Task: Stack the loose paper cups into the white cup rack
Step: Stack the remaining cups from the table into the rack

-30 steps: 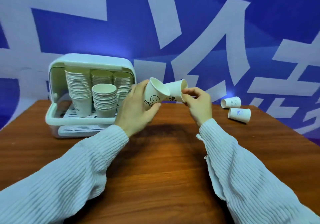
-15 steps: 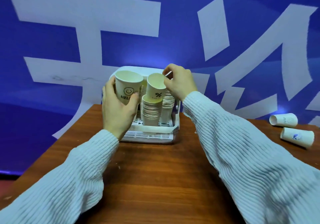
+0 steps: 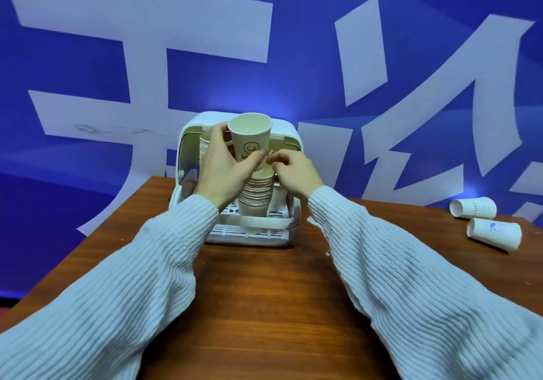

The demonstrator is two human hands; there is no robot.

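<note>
Left hand (image 3: 223, 171) is reaching out in front of the rack (image 3: 289, 141), wrist bent up, thumb across the near side of the smiley cup (image 3: 251, 141) and the fingers curling round its far left side, so it's gripping that cup upright, mouth up. The cup is sitting right over the near stack (image 3: 256, 194) in the rack, its base hidden behind the thumb, so can't tell if it's nested in yet. Right hand (image 3: 293, 171) is coming in from the right, knuckles up, fingers curled in and bunching together just beside the cup's lower right. Looks like they're pinching something small at the stack's top, but it's too blurry to say what.

Rack is sitting at the far edge of the tabletop (image 3: 264, 291), lid flipped up, against the blue wall. More stacks are showing behind the left hand. Two loose cups (image 3: 473, 207) (image 3: 493, 232) are lying on their sides far right, well apart from the rack, with bare tabletop between. Both sleeves are stretching across the near tabletop.
</note>
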